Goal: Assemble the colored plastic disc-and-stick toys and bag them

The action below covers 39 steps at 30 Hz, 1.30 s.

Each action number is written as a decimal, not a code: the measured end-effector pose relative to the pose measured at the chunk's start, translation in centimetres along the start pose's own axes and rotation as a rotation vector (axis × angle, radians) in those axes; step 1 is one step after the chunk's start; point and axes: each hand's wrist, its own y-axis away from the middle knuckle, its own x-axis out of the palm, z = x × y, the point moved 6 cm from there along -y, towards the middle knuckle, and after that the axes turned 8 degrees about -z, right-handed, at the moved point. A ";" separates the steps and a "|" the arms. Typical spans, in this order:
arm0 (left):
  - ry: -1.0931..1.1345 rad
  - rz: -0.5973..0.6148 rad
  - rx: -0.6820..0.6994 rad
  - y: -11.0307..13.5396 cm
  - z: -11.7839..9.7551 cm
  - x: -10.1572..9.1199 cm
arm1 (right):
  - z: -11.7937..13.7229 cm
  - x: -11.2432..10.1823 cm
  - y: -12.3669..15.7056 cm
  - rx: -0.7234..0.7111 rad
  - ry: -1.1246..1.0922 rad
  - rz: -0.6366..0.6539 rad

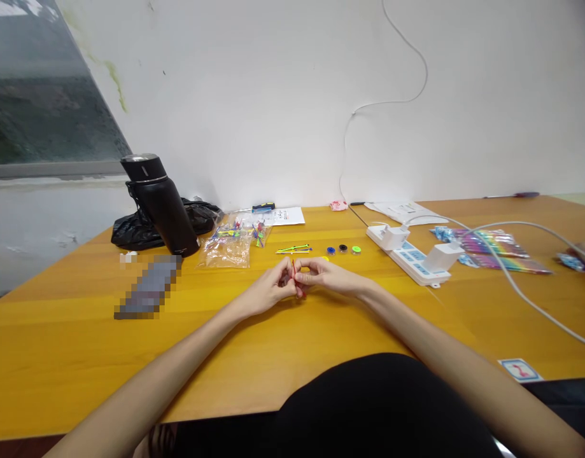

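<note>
My left hand (273, 286) and my right hand (321, 275) meet over the middle of the wooden table (82, 343). Both pinch a thin red stick (293, 268) that stands nearly upright between the fingertips. A small red piece (299, 292) shows at the lower end, under my fingers. Just behind my hands lie several thin coloured sticks (293, 249) and three small round pieces: blue (331, 250), black (342, 248) and green (356, 250). A bit of yellow (325, 258) peeks out behind my right hand.
A black flask (161, 203) stands at the back left before a black bag (139, 229). Clear bags of coloured parts (228, 245) lie beside it. A white power strip (411, 254) with plugs and cables sits to the right, with rainbow packets (487, 245) beyond.
</note>
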 end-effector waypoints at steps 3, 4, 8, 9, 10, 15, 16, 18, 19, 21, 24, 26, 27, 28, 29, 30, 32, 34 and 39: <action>-0.049 -0.003 0.006 0.0 0.0 0.0 | 0.1 0.1 0.0 -0.014 -0.003 0.002; -0.063 -0.006 0.009 0.0 0.1 0.0 | 0.2 0.1 0.0 -0.021 0.001 0.001; -0.125 -0.015 0.025 0.0 0.2 -0.2 | 0.5 0.2 0.1 -0.048 0.021 -0.004; -0.156 -0.023 0.039 -0.1 0.2 -0.4 | 0.5 0.2 0.1 -0.051 0.032 -0.006; -0.197 -0.039 0.059 -0.1 0.1 -0.6 | 0.5 0.2 0.1 -0.049 0.043 -0.010; -0.184 -0.176 0.122 -0.8 0.0 -1.9 | 0.3 -0.4 -0.4 -0.044 0.053 -0.136; -0.099 -0.187 0.105 -1.0 0.2 -2.0 | 0.3 -0.6 -0.5 -0.061 0.058 -0.185; 0.076 -0.187 0.046 -1.3 0.8 -1.9 | 0.4 -1.4 -0.8 -0.106 0.106 -0.296; 0.148 -0.182 0.011 -1.5 1.2 -1.8 | 0.5 -1.8 -0.8 -0.133 0.153 -0.356; 0.254 -0.185 -0.053 -1.7 1.8 -1.7 | 1.1 -2.7 -0.7 -0.200 0.292 -0.468; 0.325 -0.234 -0.102 -1.9 2.4 -2.2 | 2.2 -3.4 -0.2 -0.300 0.523 -0.555; 0.301 -0.270 -0.111 -1.8 2.5 -2.6 | 2.5 -3.4 0.0 -0.322 0.584 -0.548; 0.270 -0.283 -0.106 -1.8 2.5 -2.7 | 2.6 -3.4 0.0 -0.323 0.573 -0.538; 0.232 -0.292 -0.096 -1.7 2.5 -2.8 | 2.6 -3.3 0.1 -0.322 0.550 -0.529; 0.189 -0.297 -0.079 -1.7 2.4 -2.9 | 2.6 -3.3 0.1 -0.320 0.526 -0.520; 0.148 -0.300 -0.060 -1.6 2.3 -2.9 | 2.5 -3.3 0.1 -0.319 0.510 -0.512; 0.079 -0.302 -0.022 -1.5 2.1 -3.0 | 2.4 -3.3 0.0 -0.319 0.495 -0.501; 0.027 -0.301 0.005 -1.5 1.9 -3.0 | 2.2 -3.6 0.0 -0.312 0.449 -0.504; -0.062 -0.286 0.076 -1.6 1.2 -3.0 | 1.9 -4.9 0.0 -0.220 0.257 -0.610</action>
